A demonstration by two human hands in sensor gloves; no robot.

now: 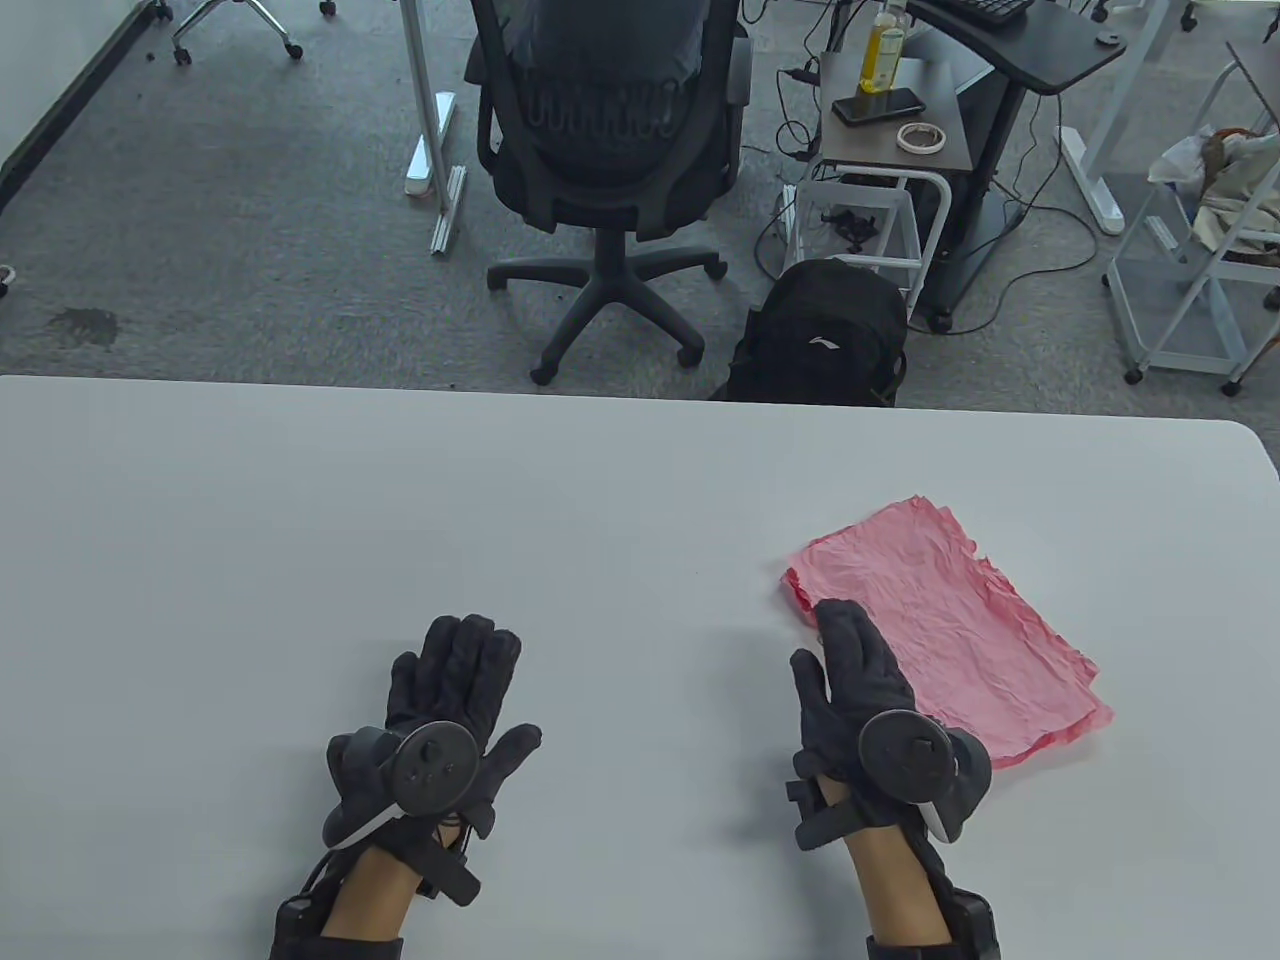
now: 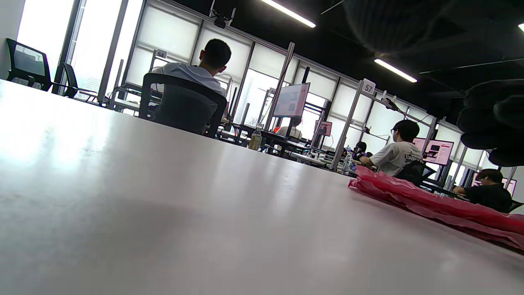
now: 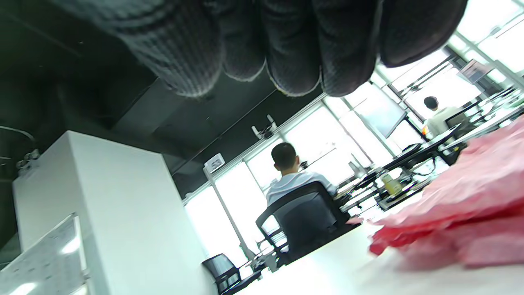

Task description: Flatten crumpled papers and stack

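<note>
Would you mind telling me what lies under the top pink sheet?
More pink paper: lower edges peek out along the stack's right side. How many sheets there are cannot be counted; the top sheet covers them.

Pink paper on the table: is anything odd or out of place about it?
Nothing is spilled or broken. The pink paper stack lies flattened but wrinkled, its ragged edges not quite lined up. The right hand rests at its near-left corner; the left hand lies flat on the table.

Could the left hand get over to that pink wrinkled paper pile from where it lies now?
Probably yes. The left hand lies flat on the white table, and only bare tabletop separates it from the stack of pink crinkled paper sheets. The right hand, already at the stack's near edge, might crowd it slightly.
</note>
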